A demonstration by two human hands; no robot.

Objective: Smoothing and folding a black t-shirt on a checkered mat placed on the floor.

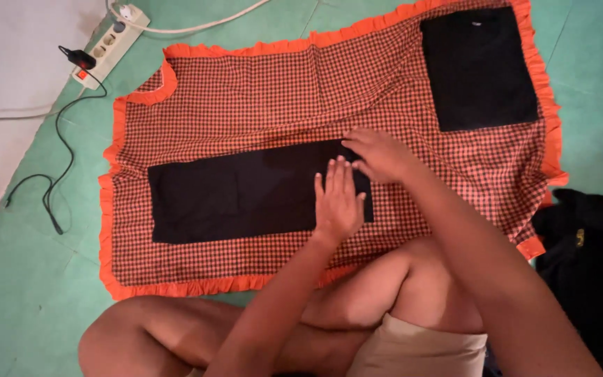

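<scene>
1. Folded black cloth (239, 192): a long dark rectangle lying flat across the middle of the checked mat, its long side running left to right. Its right end lies under both hands; judged to be pressed there so the fold lies flat.
2. Left hand (338, 199): palm down on the right end of the folded black cloth, fingers straight, together and pointing away from the person. It grips nothing; it rests flat, seemingly to weigh the fabric down.
3. Right hand (380, 153): at the upper right corner of the same cloth, fingers spread a little and bent down onto the edge. Whether the fingertips pinch the fabric or only press it cannot be told.
4. Second black piece (479, 66): a shorter dark rectangle at the far right corner of the mat, well apart from both hands, laid flat as if set aside.
5. Checked mat (246, 105): orange-and-black check with an orange frilled border, spread on the floor as a work surface; creased near its middle.
6. Person's legs (357, 300): folded at the near edge of the mat, a knee overlapping the border, which puts the cloth within reach.
7. Dark heap (587, 244): black fabric bunched on the floor just right of the mat.
8. Power strip (109, 42): white, at the upper left beside the mat, with a black plug and a thin black cable (57, 167) trailing over the green floor (22, 300).
</scene>
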